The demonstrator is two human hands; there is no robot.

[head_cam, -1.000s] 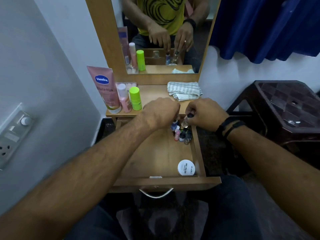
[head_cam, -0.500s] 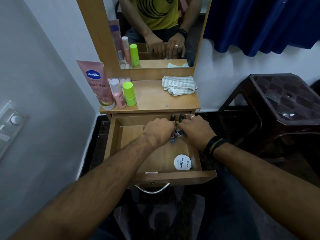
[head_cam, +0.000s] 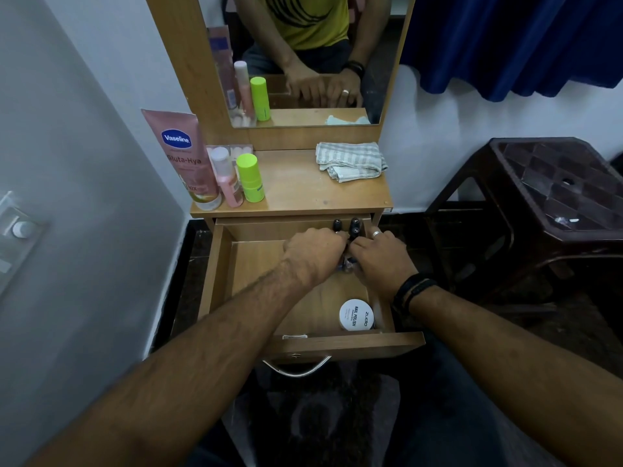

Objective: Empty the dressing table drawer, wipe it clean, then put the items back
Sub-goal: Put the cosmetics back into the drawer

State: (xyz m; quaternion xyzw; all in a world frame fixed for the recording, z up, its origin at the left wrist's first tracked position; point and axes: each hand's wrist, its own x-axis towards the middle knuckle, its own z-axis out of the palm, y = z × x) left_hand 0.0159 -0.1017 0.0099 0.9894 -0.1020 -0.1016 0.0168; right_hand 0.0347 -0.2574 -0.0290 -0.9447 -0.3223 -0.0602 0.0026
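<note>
The wooden drawer [head_cam: 222, 281] of the dressing table stands pulled out. My left hand [head_cam: 313, 252] and my right hand [head_cam: 381, 261] meet at its back right corner, cupped around a cluster of small nail polish bottles [head_cam: 350, 227]. Black caps stick up beyond my fingers; the bottles' bodies are mostly hidden. A round white nail polish remover tub [head_cam: 356, 315] lies in the drawer's front right corner. A folded striped cloth [head_cam: 350, 160] rests on the tabletop at the right.
On the tabletop's left stand a pink Vaseline tube [head_cam: 183, 156], a pink bottle [head_cam: 226, 178] and a green bottle [head_cam: 250, 178]. A mirror [head_cam: 303, 59] rises behind. A dark plastic stool [head_cam: 553, 203] stands at the right, a white wall with a switch plate [head_cam: 20, 230] at the left.
Both hands have dropped from above the drawer down into its back right corner and closed in around the small bottles. The camera has tilted down slightly.
</note>
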